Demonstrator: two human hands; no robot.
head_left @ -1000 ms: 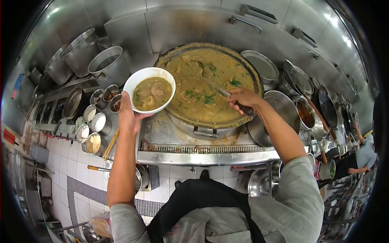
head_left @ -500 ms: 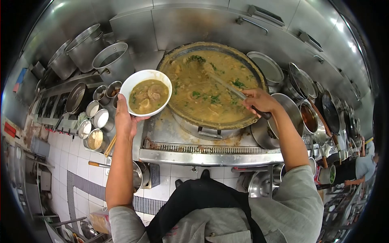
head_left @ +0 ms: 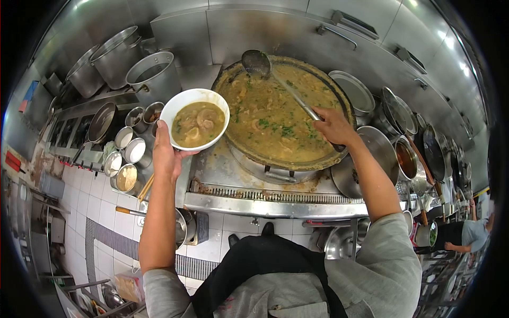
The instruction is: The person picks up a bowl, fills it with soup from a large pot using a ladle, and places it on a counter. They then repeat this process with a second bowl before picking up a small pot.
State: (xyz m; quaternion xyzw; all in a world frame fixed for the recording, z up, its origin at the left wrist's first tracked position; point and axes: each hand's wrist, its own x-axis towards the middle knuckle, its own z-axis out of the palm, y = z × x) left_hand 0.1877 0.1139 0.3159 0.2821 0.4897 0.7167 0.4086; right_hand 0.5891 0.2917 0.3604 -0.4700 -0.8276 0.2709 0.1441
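My left hand [head_left: 168, 153] holds a white bowl [head_left: 165, 114] from its left side and underneath, tilted slightly toward me. Inside lies greenish-brown stew [head_left: 199, 124] with chunks of meat. The fingers of my right hand [head_left: 335, 127] are wrapped round the handle of a long ladle [head_left: 297, 98]. Its dark, round head [head_left: 256, 62] is raised at the far rim of a very large round pan [head_left: 347, 100], its underside toward me. Thick yellowish stew [head_left: 270, 111] with chopped green herbs fills the pan. The bowl is just left of the pan's rim.
Tall metal pots [head_left: 154, 74] stand at the back left, with several small metal containers [head_left: 127, 177] below. To the right are a large steel pot [head_left: 379, 153], a pot of reddish liquid [head_left: 406, 159] and hanging pans. Another person [head_left: 472, 233] stands at far right.
The ladle's head has come up out of the stew to the pan's far rim. My right hand has shifted slightly left. The bowl stays in my left hand.
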